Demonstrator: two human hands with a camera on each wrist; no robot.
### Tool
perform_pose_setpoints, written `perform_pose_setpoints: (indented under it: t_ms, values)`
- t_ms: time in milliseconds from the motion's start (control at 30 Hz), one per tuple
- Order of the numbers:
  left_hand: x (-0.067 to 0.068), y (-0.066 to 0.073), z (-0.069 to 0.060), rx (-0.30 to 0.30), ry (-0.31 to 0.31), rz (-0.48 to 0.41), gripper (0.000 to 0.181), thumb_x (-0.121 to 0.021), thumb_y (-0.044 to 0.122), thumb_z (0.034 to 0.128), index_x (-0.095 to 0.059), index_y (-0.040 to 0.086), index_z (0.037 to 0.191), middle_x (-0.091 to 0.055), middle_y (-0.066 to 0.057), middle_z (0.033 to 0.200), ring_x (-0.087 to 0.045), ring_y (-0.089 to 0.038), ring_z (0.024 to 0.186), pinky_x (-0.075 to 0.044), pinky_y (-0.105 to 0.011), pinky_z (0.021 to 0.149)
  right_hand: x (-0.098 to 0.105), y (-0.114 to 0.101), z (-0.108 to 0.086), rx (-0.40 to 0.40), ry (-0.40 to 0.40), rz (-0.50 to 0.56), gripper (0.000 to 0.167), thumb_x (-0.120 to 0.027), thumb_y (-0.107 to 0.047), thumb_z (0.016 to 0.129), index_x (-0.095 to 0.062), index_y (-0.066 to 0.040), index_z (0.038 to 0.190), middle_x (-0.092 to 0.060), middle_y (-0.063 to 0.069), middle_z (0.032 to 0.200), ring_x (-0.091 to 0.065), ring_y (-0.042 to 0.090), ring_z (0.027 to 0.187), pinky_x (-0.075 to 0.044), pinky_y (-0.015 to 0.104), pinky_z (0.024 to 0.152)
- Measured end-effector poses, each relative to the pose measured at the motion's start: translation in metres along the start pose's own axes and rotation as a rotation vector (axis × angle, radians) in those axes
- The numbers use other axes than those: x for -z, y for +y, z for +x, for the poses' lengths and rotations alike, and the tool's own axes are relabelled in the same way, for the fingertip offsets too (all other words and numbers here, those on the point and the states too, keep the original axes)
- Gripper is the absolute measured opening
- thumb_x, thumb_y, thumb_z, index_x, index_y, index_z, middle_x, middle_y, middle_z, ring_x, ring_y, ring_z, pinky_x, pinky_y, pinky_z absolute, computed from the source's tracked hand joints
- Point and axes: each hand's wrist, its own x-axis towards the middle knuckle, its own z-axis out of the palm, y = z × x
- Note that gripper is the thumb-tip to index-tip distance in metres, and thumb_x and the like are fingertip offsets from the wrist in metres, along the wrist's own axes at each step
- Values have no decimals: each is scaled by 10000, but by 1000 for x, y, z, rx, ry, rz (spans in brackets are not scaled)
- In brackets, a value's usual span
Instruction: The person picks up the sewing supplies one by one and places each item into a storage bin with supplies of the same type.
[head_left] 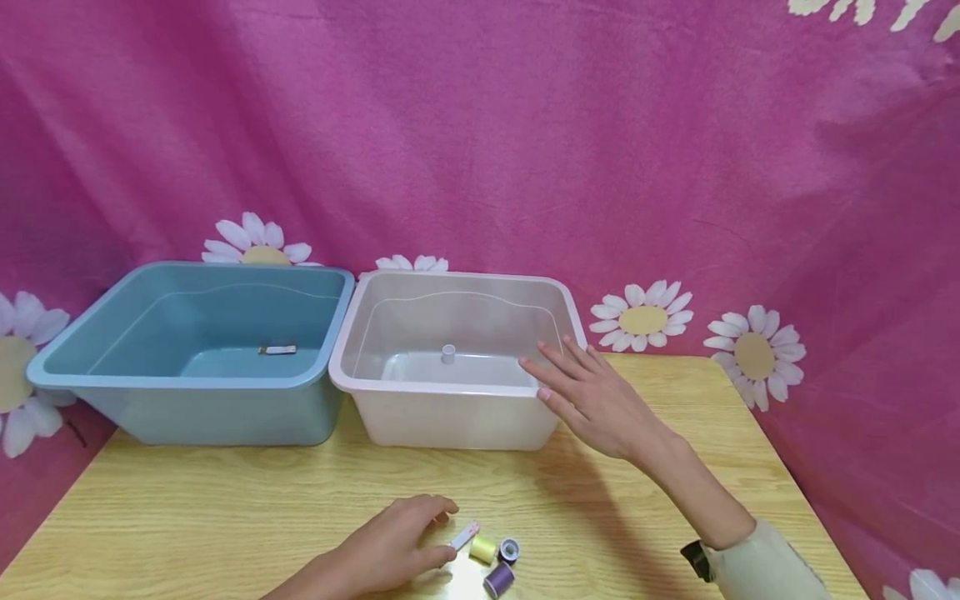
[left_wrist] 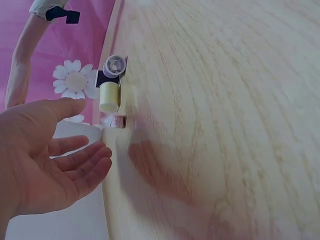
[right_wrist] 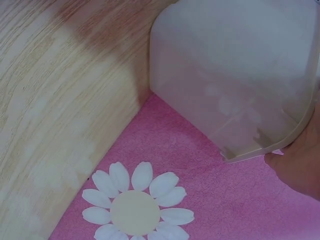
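My left hand [head_left: 393,542] is low over the table, its loosely bent fingers apart and holding nothing. By its thumb and fingertips lies a small white strip-like piece with a reddish end [head_left: 463,535]; its kind is unclear. Just right of that are a yellow thread spool [head_left: 483,548], a dark spool standing on end [head_left: 509,550] and a purple thread spool [head_left: 499,579]. Fingers spread, my right hand [head_left: 600,404] hovers at the right rim of the white tub [head_left: 450,417]. Inside that tub stands a small white spool-like cylinder [head_left: 447,354].
Left of the white tub stands a blue tub [head_left: 202,412], holding a small white-and-brown piece [head_left: 277,350]. Both tubs are at the back of the wooden table [head_left: 225,500]. A pink cloth with daisies [head_left: 480,142] hangs close behind them.
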Motion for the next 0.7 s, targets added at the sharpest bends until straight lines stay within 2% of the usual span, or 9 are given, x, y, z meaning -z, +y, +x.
perform_pose_setpoints:
  t_ms: [200,333,467,700]
  values:
    - [-7,0,5,21,17,5,454,-827,286,823,-652,39,1160,-582,91,902,-524,-37,796,-482,-269,710,-1,-2,1,8,8,-3,488,-405,-409,1073,-409,-273,1541,-316,66,1600,-148,353,1496,-126,494,1184]
    - [-12,0,6,15,43,27,350,-828,248,820,-666,53,1061,-515,90,817,-459,-37,724,-434,-244,643,-2,-2,1,7,12,-3,488,-408,-407,1072,-408,-274,1542,-313,68,1601,-141,350,1497,-124,493,1184]
    - [-17,-2,4,20,72,37,276,-813,226,825,-686,58,1003,-483,89,789,-419,-42,692,-405,-235,612,-2,-1,0,12,17,-5,489,-408,-404,1072,-408,-269,1542,-302,61,1605,-131,342,1500,-118,486,1186]
    - [-24,-5,4,20,91,35,205,-811,155,807,-709,56,955,-506,103,799,-432,-16,694,-432,-221,615,-2,-1,-1,13,24,-12,489,-419,-398,1069,-420,-256,1537,-327,85,1594,-141,349,1497,-126,489,1185]
